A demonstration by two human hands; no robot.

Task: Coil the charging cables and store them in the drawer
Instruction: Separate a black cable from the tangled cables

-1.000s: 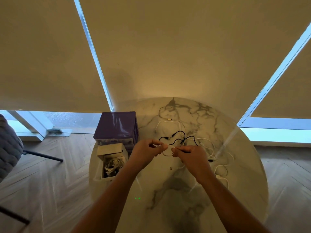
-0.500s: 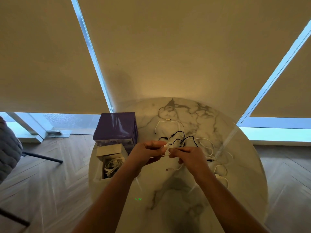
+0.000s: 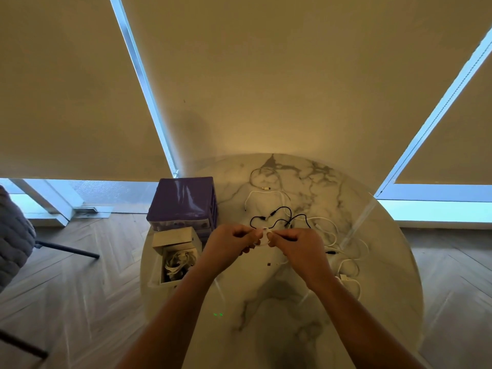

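Observation:
Above the round marble table (image 3: 279, 310), my left hand (image 3: 229, 246) and my right hand (image 3: 298, 247) meet and pinch a small loop of white cable (image 3: 264, 237) between their fingertips. Its loose end trails down onto the table below my right hand. A black cable (image 3: 279, 218) lies tangled just behind my hands. More white cables (image 3: 346, 265) spread to the right, and two others (image 3: 262, 194) lie further back. An open white drawer (image 3: 177, 262) holding coiled cables sits at the table's left edge.
A purple drawer unit (image 3: 182, 202) stands behind the open drawer. A small dark bit (image 3: 269, 264) lies on the marble. A chair (image 3: 13, 235) is at the far left over the wood floor. Window blinds fill the background.
My hands have drawn closer together and lifted slightly, and the white cable between them has been gathered into a small loop.

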